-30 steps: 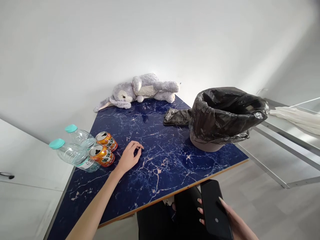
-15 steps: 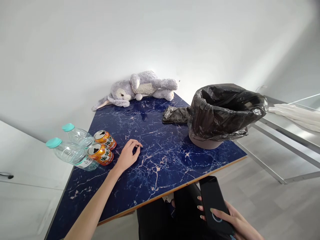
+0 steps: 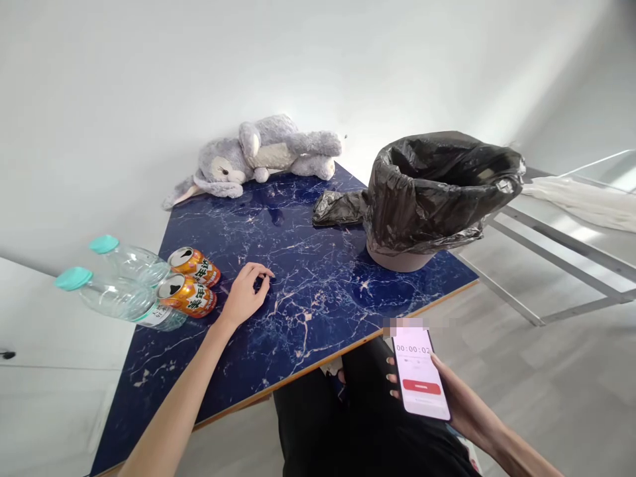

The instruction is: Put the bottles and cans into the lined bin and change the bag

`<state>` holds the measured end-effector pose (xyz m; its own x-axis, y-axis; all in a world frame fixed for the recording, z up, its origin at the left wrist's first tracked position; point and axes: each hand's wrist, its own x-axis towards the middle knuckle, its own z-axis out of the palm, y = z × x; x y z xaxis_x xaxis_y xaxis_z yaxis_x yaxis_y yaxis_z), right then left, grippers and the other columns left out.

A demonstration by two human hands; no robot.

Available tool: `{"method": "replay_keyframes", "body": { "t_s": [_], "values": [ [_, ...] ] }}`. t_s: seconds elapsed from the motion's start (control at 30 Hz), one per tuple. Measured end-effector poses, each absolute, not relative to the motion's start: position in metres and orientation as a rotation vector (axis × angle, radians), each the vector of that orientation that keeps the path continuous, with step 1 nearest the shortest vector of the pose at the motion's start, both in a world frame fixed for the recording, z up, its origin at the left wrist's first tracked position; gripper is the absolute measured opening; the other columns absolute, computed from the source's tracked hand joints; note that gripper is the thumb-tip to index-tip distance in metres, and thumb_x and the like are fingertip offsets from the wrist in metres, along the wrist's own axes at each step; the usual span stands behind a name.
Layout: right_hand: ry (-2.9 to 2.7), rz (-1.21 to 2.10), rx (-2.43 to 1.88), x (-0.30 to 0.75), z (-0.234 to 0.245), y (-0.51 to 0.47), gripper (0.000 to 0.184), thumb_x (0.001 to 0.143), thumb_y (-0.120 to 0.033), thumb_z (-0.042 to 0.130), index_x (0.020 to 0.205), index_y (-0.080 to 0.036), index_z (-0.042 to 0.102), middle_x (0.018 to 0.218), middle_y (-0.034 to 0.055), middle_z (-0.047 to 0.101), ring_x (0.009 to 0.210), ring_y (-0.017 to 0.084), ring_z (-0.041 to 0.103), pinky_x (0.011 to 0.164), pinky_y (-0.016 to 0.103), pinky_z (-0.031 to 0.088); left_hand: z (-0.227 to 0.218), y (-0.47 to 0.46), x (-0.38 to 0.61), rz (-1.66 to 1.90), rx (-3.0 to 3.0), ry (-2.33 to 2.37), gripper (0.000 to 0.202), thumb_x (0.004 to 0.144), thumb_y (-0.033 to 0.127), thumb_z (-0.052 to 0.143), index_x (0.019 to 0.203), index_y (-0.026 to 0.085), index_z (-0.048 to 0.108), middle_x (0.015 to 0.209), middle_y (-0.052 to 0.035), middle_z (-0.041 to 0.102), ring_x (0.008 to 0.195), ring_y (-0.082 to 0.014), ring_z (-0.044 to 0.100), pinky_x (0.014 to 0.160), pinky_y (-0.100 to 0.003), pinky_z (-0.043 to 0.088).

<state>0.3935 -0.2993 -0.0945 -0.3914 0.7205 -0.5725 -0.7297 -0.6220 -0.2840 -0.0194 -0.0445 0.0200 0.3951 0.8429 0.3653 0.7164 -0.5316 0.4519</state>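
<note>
My left hand (image 3: 245, 291) rests on the blue marbled table (image 3: 313, 285). Its fingers are loosely curled, with a gap to the thumb and nothing held. Just left of it stand two opened orange drink cans, the rear can (image 3: 199, 266) and the front can (image 3: 191, 299). Beside them are two clear plastic bottles with turquoise caps, a rear bottle (image 3: 136, 260) and a front bottle (image 3: 116, 297). Over my lap, past the table's front edge, my right hand (image 3: 457, 391) grips a smartphone (image 3: 420, 368), whose lit screen shows a timer and a red button.
A bin (image 3: 400, 260) lined with a black plastic bag (image 3: 422, 215) stands at the table's right; a folded piece of black bag (image 3: 338, 208) lies beside it. Against the wall lies a grey plush rabbit (image 3: 268, 151). A metal frame (image 3: 571, 258) with white cloth is at right.
The phone screen went from dark to lit, and the thumb moved off its face to the side. My left hand kept its pose on the table. The whole view shifted slightly.
</note>
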Motion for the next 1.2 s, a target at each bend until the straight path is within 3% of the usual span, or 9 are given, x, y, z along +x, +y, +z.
{"method": "replay_keyframes", "body": {
  "t_s": [0.2,0.43,0.7,0.97,1.2],
  "values": [
    [0.058,2.038,-0.89,0.389,-0.087,-0.296,0.07,0.094,-0.064,0.069,0.144,-0.015,0.064,0.146,0.0167,0.067,0.128,0.04,0.068,0.12,0.059,0.044,0.019,-0.044,-0.02,0.838,2.432,1.377,0.016,0.102,0.024,0.051,0.103,0.023,0.067,0.112,-0.0057,0.064,0.099,-0.0207,0.066,0.097,-0.038,0.053],
    [0.132,1.964,-0.955,0.383,-0.07,-0.29,0.082,0.1,-0.072,0.047,0.161,-0.016,0.045,0.145,0.02,0.067,0.119,0.041,0.072,0.115,0.063,0.046,0.02,-0.045,-0.02,0.836,2.414,1.382,0.017,0.101,0.025,0.05,0.103,0.023,0.067,0.111,-0.006,0.064,0.099,-0.0213,0.066,0.091,-0.036,0.056],
    [0.106,1.975,-0.976,0.385,-0.075,-0.291,0.087,0.095,-0.076,0.054,0.158,-0.017,0.049,0.147,0.0193,0.065,0.124,0.043,0.07,0.117,0.062,0.045,0.019,-0.045,-0.021,0.846,2.429,1.369,0.017,0.103,0.026,0.05,0.104,0.023,0.067,0.111,-0.0064,0.065,0.1,-0.0217,0.066,0.1,-0.04,0.054],
    [0.156,1.951,-0.967,0.383,-0.071,-0.289,0.09,0.099,-0.073,0.047,0.167,-0.017,0.033,0.146,0.0205,0.066,0.121,0.043,0.071,0.115,0.064,0.046,0.021,-0.046,-0.021,0.837,2.419,1.363,0.016,0.103,0.027,0.05,0.105,0.023,0.066,0.111,-0.0058,0.064,0.1,-0.0213,0.066,0.1,-0.04,0.053],
    [0.139,1.954,-0.974,0.384,-0.073,-0.29,0.089,0.098,-0.073,0.05,0.165,-0.015,0.037,0.147,0.021,0.065,0.121,0.043,0.071,0.116,0.063,0.045,0.02,-0.046,-0.022,0.846,2.427,1.357,0.015,0.103,0.025,0.051,0.104,0.023,0.066,0.111,-0.0056,0.065,0.099,-0.0209,0.066,0.1,-0.039,0.053]
  ]
}}
